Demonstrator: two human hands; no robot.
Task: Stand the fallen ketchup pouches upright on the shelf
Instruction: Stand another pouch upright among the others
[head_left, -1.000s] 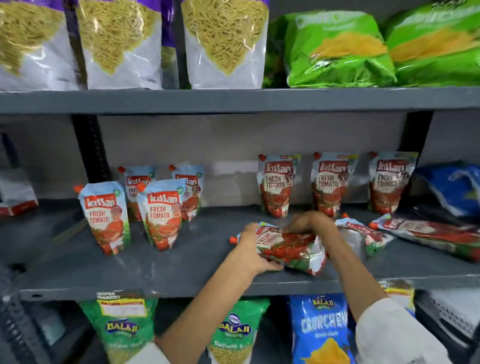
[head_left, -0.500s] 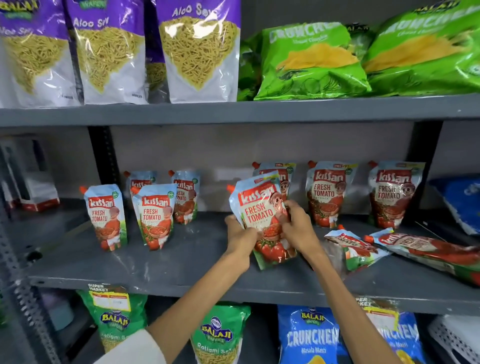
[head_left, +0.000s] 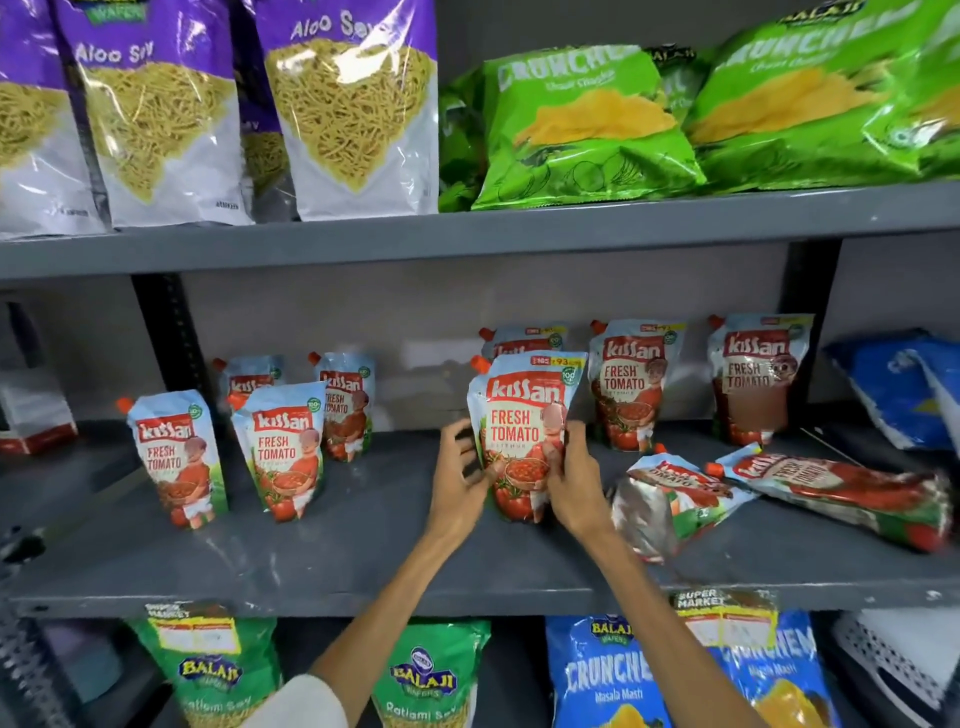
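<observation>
Both hands are working at the middle of the grey shelf (head_left: 332, 561), forearms coming up from below its front lip. The left hand (head_left: 460, 488) is sitting just left of the held pouch (head_left: 524, 436), fingers loosely spread, touching its lower left edge at most. The right hand (head_left: 576, 488) is closing round the lower right side, thumb across the front. So the hands are together on one pouch, right doing the gripping, left seemingly steadying or letting go.

That pouch is standing with its long axis vertical, red spout at top left, base apparently on the shelf; contact at the base is hard to confirm.

Just right of the right hand, the nearer fallen pouch (head_left: 675, 499) is lying flat, long axis running from front-left to back-right, spout end pointing toward the back. The right hand is clearly nearer to it; nothing is standing between. Touching or just beside it, the farther fallen pouch (head_left: 841, 491) is lying lengthwise, running out to the right, spout toward the centre.

Further back, three upright pouches are standing along the rear wall; the one behind the held pouch (head_left: 524, 338) is leaving little room to push back. Off left, the left group of four pouches (head_left: 280, 452) is upright, well apart.

Judgement: two pouches remaining, nearer one likely next.
</observation>
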